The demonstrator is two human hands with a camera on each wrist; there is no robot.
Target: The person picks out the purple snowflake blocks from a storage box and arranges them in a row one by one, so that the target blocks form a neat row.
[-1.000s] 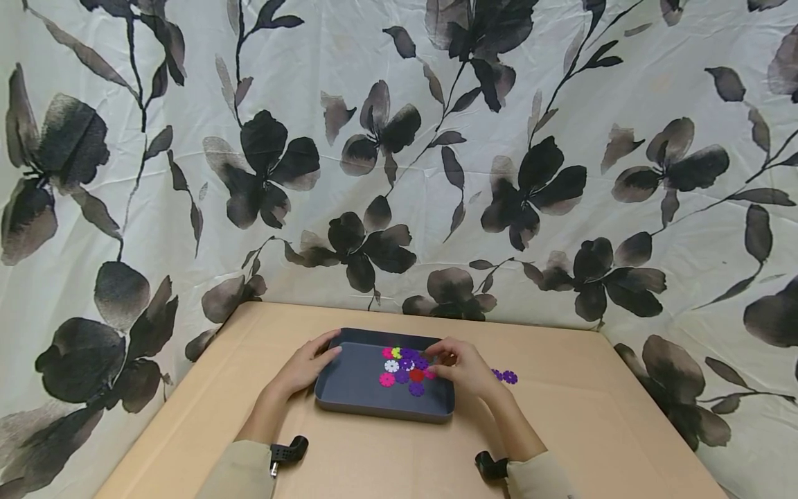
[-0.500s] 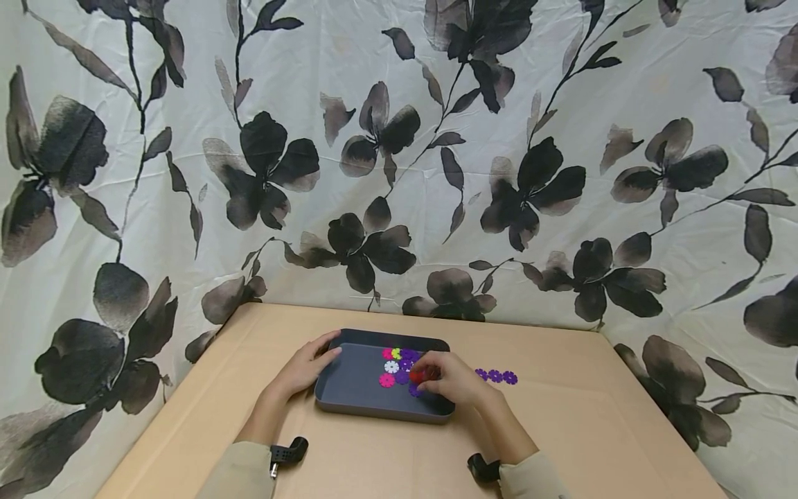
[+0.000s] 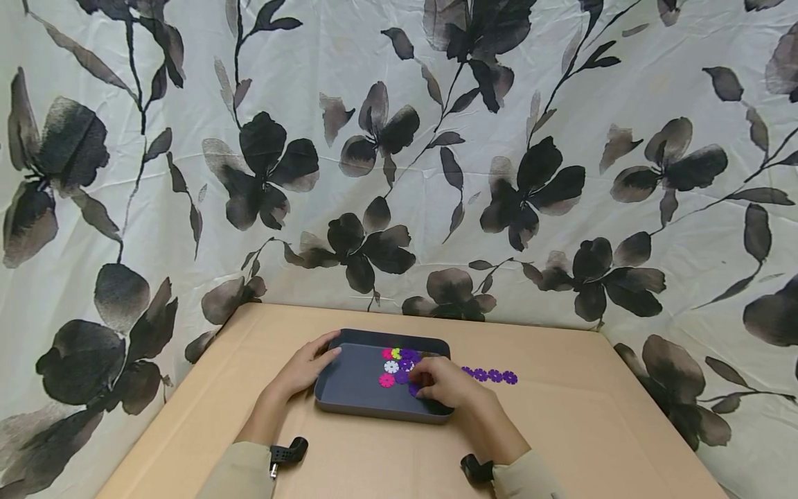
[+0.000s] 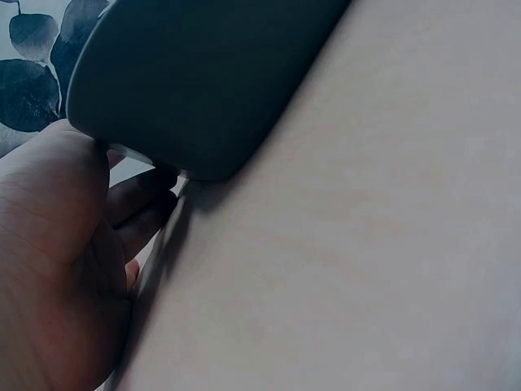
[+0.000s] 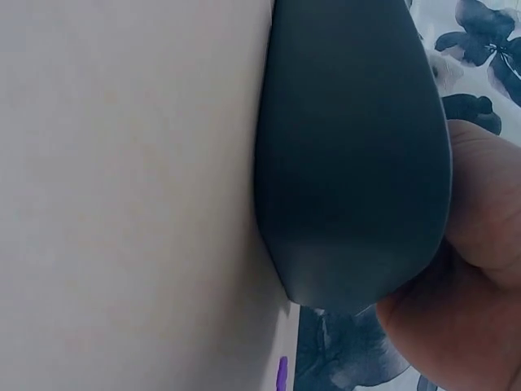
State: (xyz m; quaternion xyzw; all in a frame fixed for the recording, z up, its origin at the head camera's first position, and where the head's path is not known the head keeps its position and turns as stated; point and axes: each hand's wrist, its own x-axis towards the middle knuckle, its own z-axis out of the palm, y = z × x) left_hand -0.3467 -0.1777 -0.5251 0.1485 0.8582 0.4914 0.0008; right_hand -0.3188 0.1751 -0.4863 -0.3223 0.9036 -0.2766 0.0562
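Note:
Several small flower-shaped discs, purple, pink, white and yellow-green, lie in a dark grey tray (image 3: 368,398); a white flower disc (image 3: 391,367) and a pink flower disc (image 3: 386,380) show at the left of the group. My left hand (image 3: 305,366) grips the tray's left end, thumb at the rim and fingers outside, as the left wrist view also shows. Over the tray's right half, my right hand (image 3: 445,381) bends its fingers down among the discs. Its fingertips are partly hidden, and I cannot tell whether a disc is between them.
A row of purple flower discs (image 3: 494,375) lies on the light wooden table (image 3: 598,416), right of the tray. A floral cloth (image 3: 349,138) hangs behind the table. Each wrist carries a black camera band.
My right hand has moved left and slightly down over the tray, uncovering more of the purple row. The red disc seen earlier at its fingers is out of sight. The left hand stays put.

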